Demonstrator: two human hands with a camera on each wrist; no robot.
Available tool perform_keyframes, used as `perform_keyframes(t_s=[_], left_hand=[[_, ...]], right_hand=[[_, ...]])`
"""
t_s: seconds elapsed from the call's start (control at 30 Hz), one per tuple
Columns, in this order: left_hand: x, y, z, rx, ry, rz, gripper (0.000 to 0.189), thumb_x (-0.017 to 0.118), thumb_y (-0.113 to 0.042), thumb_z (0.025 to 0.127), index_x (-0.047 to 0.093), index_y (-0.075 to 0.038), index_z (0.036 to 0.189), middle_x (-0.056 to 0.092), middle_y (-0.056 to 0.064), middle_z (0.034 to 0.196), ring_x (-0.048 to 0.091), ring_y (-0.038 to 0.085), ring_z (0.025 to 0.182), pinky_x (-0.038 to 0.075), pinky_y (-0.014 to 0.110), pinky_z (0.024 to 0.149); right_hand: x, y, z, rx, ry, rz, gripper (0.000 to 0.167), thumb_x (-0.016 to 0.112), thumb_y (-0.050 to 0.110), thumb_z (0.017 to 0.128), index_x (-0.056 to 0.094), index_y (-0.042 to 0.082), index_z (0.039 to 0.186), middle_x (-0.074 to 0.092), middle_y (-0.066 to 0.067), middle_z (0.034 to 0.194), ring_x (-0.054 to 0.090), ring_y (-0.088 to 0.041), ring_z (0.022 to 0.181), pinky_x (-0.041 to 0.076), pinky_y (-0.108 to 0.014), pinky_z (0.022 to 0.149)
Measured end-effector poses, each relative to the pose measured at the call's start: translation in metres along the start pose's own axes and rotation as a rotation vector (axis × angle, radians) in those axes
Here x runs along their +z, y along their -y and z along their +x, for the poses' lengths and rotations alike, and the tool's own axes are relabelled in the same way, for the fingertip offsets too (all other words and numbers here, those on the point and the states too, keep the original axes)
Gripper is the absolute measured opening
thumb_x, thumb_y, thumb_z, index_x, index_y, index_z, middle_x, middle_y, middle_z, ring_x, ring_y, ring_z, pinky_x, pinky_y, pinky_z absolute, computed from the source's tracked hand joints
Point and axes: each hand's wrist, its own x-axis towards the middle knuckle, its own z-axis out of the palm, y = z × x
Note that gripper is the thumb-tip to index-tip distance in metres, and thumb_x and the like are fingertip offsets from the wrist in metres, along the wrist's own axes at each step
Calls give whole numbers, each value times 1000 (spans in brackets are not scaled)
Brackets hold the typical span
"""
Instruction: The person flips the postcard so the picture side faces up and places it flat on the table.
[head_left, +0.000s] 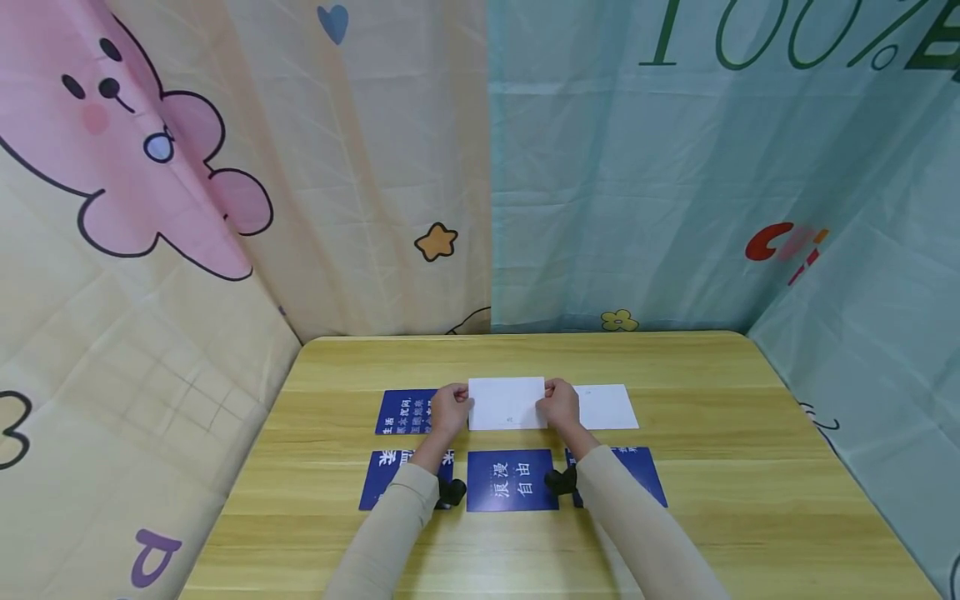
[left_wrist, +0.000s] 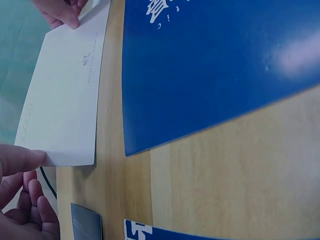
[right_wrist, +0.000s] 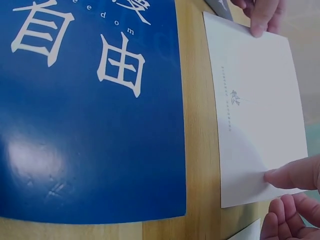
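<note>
A postcard (head_left: 507,403), its white side with small print showing, is held between both hands at the middle of the far row. My left hand (head_left: 451,410) pinches its left edge, thumb (left_wrist: 25,159) on the white face. At the right edge my right hand (head_left: 560,405) pinches it too, with the thumb (right_wrist: 292,174) flat on the face. In the left wrist view the card tilts up from the table. Just in front of it lies a blue postcard (head_left: 512,482) with white Chinese characters.
The wooden table (head_left: 750,467) carries more postcards: a blue one (head_left: 401,412) far left, a white-side-up one (head_left: 606,407) far right. Nearer, partly under the forearms, lie blue cards at left (head_left: 382,479) and right (head_left: 637,471). Printed curtains (head_left: 637,183) stand behind and beside the table.
</note>
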Motion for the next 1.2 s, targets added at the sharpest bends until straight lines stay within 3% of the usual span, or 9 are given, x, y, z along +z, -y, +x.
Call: perform_keyframes(t_s=[0.33,0.67,0.9,1.2], left_hand=[[-3,-6,-3,-69,-38,5,19,60,-9,84,70,2,97,65,8,79,60,21,73,48,33,63],[-6,-12,-4,-99,-18,-18,21,58,-10,86,69,2,100,67,8,79,62,22,77,46,30,62],[-6,-14,-4,-132,26,-19,24,56,-10,86,68,1,104,68,6,79,60,22,81,42,25,57],[-2,-18,-5,-160,40,-66,29,56,-10,86,64,3,111,67,12,94,58,27,99,46,37,78]], right_hand=[[-2,6,-6,-15,10,-45,29,62,-4,74,56,-5,103,56,-12,81,52,-25,74,46,-34,64],[-1,6,-5,61,17,-77,27,64,4,79,56,-1,104,58,-14,89,52,-26,75,47,-33,63],[-1,7,-5,45,2,-118,25,65,4,78,57,-2,101,60,-15,90,53,-26,76,45,-33,65],[-1,6,-5,23,-19,-82,23,64,4,78,57,-3,99,59,-15,87,52,-26,74,45,-33,64]])
